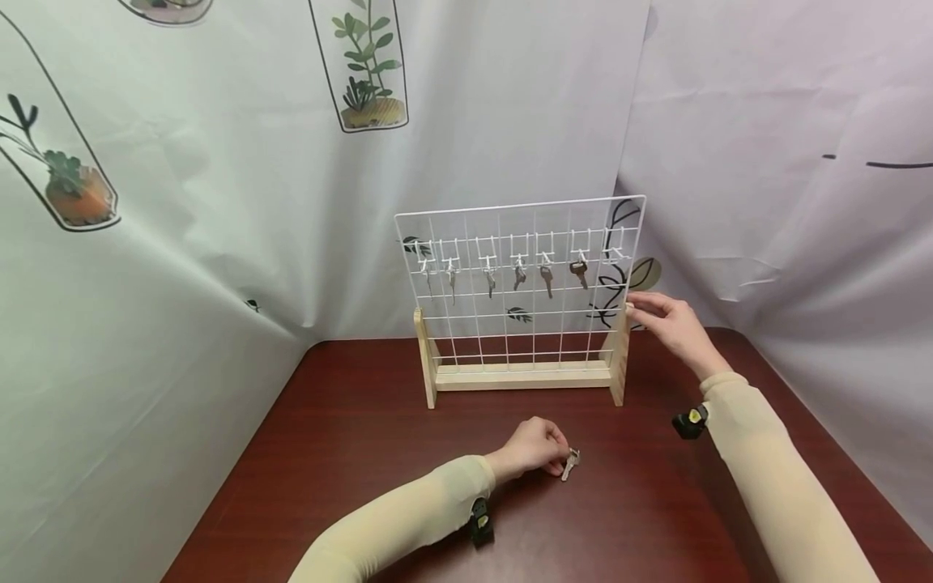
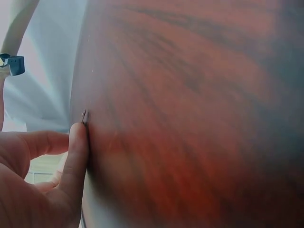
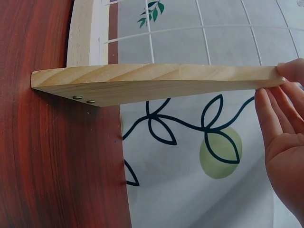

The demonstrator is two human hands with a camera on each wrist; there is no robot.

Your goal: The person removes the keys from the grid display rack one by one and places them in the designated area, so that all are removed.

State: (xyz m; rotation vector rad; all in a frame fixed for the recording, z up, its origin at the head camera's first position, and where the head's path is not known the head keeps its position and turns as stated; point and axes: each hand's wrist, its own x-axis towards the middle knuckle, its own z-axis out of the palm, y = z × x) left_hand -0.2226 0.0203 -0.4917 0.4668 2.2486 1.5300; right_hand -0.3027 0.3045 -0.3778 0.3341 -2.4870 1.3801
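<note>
Starting at the left of the rack [image 1: 523, 377], we see the row of hanging keys [image 1: 547, 279] spread across its wire grid. In front of the rack, low at the table [image 1: 350, 453], the left hand [image 1: 532, 447] has its fingertips bent in and brought close together at the loose key [image 1: 572, 466], which sits before the rack's right half. From these angles we cannot be sure whether the key is pinched or merely touched. To take it cleanly, we would tip up one edge, pinch the flat shank between thumb and forefinger, and leave its ring end uncovered. At the rack's upper right, the end hook [image 1: 615, 254] looks bare. Beyond it, the right hand [image 1: 674, 330] is clamped on the rack's right post [image 3: 156, 76], thumb and fingers on opposite sides; we should keep that grip light, so the rack doesn't shift or shake its keys.
</note>
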